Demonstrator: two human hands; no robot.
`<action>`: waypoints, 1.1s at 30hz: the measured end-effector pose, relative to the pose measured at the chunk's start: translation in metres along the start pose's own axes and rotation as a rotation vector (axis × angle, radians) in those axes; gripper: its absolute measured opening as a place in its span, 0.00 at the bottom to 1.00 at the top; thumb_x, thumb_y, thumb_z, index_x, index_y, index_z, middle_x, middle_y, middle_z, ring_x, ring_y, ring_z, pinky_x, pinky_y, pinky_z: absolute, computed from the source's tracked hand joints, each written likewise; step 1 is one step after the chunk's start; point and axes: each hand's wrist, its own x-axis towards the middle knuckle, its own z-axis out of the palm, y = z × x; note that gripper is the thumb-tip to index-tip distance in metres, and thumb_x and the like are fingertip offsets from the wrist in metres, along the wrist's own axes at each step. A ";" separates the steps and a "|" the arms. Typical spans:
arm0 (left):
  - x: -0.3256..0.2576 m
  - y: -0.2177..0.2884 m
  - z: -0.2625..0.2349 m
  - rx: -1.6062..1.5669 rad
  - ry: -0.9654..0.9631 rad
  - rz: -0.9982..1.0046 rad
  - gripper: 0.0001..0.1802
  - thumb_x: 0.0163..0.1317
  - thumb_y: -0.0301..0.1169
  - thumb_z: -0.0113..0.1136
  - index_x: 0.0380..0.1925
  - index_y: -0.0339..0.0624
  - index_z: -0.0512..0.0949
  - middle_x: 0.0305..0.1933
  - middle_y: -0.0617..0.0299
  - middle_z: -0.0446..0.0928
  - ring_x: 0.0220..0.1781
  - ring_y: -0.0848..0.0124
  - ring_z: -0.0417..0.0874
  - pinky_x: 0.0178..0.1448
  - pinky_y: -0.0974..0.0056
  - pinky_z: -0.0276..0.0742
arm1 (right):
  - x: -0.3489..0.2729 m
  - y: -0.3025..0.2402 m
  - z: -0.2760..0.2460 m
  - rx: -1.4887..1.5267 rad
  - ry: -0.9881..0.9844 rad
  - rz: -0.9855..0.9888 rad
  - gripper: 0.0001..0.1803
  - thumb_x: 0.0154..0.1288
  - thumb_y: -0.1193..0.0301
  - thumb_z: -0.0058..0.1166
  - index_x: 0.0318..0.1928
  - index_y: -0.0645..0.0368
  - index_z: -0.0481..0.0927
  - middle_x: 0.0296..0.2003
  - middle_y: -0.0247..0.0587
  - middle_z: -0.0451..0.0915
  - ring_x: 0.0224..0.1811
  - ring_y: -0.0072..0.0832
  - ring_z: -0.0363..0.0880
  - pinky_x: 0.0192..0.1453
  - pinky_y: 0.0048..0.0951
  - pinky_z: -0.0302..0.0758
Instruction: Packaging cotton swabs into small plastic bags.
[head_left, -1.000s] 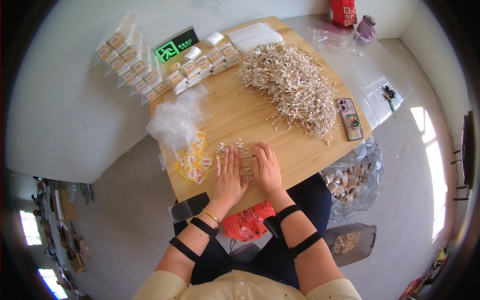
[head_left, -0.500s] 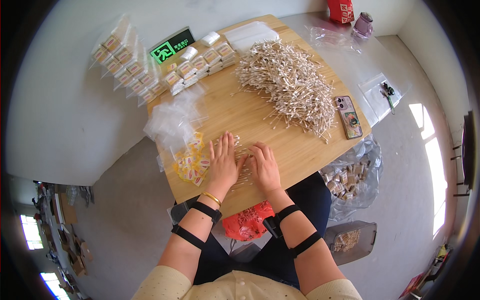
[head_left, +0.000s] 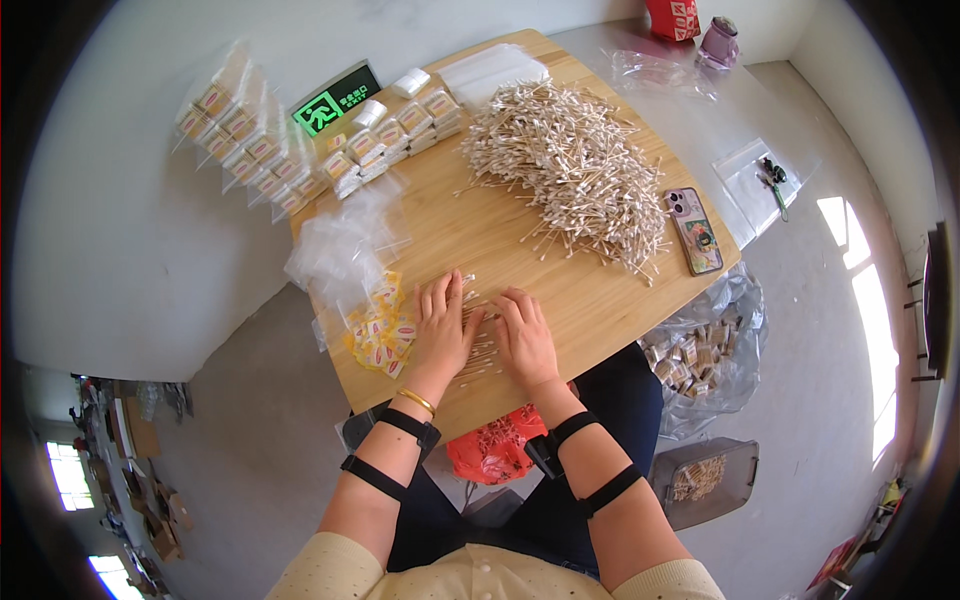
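Observation:
Several loose cotton swabs lie in a thin row near the front of the wooden table. My left hand rests on their left side, fingers stretched forward and thumb out toward the right. Across the row, my right hand touches the swabs with loosely bent fingers; its fingertips are partly hidden. Neither hand has visibly picked anything up. Beside my left hand are scattered yellow-and-white paper labels, with clear plastic bags behind them. A large heap of cotton swabs covers the far right of the table.
Filled swab packs line the far left edge near taller stacked packs and a green exit sign. A phone lies at the right edge. Below are a bag of packs, a grey bin and a red bag.
My left hand's fingers have drawn closer together and bent slightly over the swabs. My right hand stays nearly in place. The whole view has shifted a little.

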 end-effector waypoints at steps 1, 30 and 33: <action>-0.001 -0.003 0.001 -0.029 0.002 0.033 0.39 0.78 0.52 0.48 0.75 0.32 0.61 0.75 0.48 0.65 0.76 0.51 0.63 0.84 0.39 0.48 | 0.000 0.000 -0.001 -0.001 0.001 0.001 0.16 0.69 0.75 0.54 0.56 0.62 0.77 0.57 0.51 0.75 0.64 0.51 0.73 0.69 0.45 0.72; -0.032 -0.011 -0.009 0.041 -0.191 0.108 0.47 0.76 0.57 0.46 0.80 0.31 0.49 0.86 0.44 0.47 0.88 0.54 0.44 0.87 0.39 0.33 | 0.001 -0.002 0.003 -0.021 -0.018 0.007 0.17 0.68 0.75 0.54 0.56 0.61 0.77 0.57 0.51 0.75 0.65 0.50 0.72 0.69 0.45 0.71; -0.035 -0.010 -0.008 0.069 -0.212 0.107 0.48 0.76 0.58 0.45 0.80 0.31 0.49 0.86 0.44 0.46 0.88 0.54 0.44 0.87 0.38 0.33 | 0.001 -0.001 0.003 -0.017 0.005 -0.007 0.16 0.68 0.78 0.53 0.56 0.62 0.77 0.58 0.52 0.75 0.63 0.52 0.74 0.67 0.45 0.73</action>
